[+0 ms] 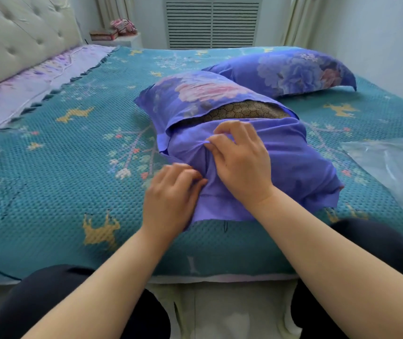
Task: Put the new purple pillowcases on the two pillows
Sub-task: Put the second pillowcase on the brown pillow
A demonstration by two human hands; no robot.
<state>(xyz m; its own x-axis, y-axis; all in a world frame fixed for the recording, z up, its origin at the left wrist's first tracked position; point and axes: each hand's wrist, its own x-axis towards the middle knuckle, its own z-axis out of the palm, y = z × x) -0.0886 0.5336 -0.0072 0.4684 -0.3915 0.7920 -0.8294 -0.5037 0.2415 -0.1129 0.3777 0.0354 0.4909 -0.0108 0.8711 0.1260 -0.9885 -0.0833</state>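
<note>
Head view: near pillow point(249, 111) lying mid-bed point(49, 167), dark mesh showing through the gap in its purple case point(293, 155). Right hand point(242, 162) pinching a fold of the case's plain flap between thumb and fingers. Left hand point(171, 196) curled, gripping the flap's lower edge. Far pillow point(293, 72) already cased, just behind. Clear plastic bag point(391, 162) at right.
</note>
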